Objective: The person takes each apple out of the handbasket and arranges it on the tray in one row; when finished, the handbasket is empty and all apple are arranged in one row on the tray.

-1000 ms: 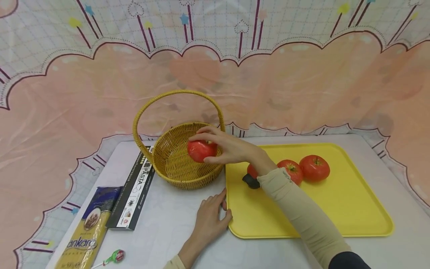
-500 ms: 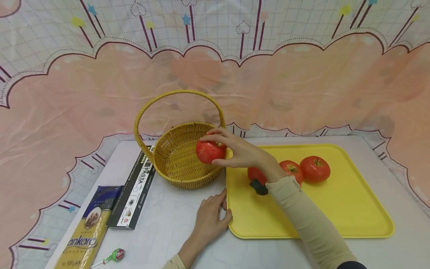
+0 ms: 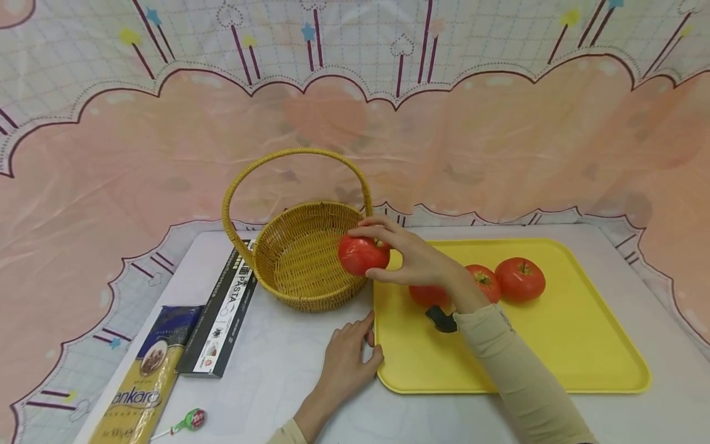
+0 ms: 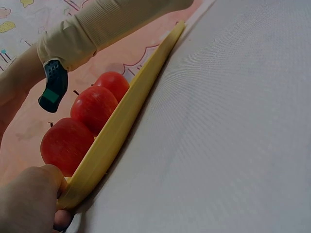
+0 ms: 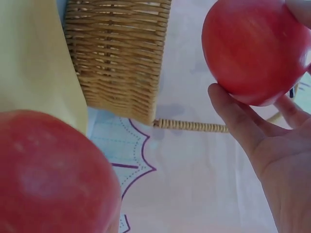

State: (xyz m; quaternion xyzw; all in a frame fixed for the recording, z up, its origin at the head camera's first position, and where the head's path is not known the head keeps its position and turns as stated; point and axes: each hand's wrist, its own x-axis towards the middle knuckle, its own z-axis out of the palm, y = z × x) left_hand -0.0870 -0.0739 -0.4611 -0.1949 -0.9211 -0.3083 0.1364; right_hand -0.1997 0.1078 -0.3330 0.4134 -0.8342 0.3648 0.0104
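Observation:
My right hand (image 3: 416,259) grips a red apple (image 3: 359,254) between thumb and fingers, in the air over the right rim of the wicker basket (image 3: 313,302). In the right wrist view this apple (image 5: 255,48) hangs beside the basket wall (image 5: 121,63). My left hand (image 3: 348,357) pinches the left rim of the yellow tray (image 3: 560,351); the left wrist view has the thumb above the rim (image 4: 104,158) and a fingertip under it. Three apples sit in a row on the tray: a right one (image 3: 519,279), a middle one (image 3: 487,283) and a left one (image 3: 426,296), partly behind my right arm.
Left of the basket lie a black pasta box (image 3: 219,320) and a yellow-and-blue pasta packet (image 3: 144,382). A lollipop (image 3: 194,419) lies near the front edge. The basket's tall handle (image 3: 296,151) arches above it. A patterned cloth (image 3: 499,154) hangs behind the table.
My right hand has carried the apple rightward, from over the basket's inside to its right rim by the tray. The left hand has stayed at the tray's rim.

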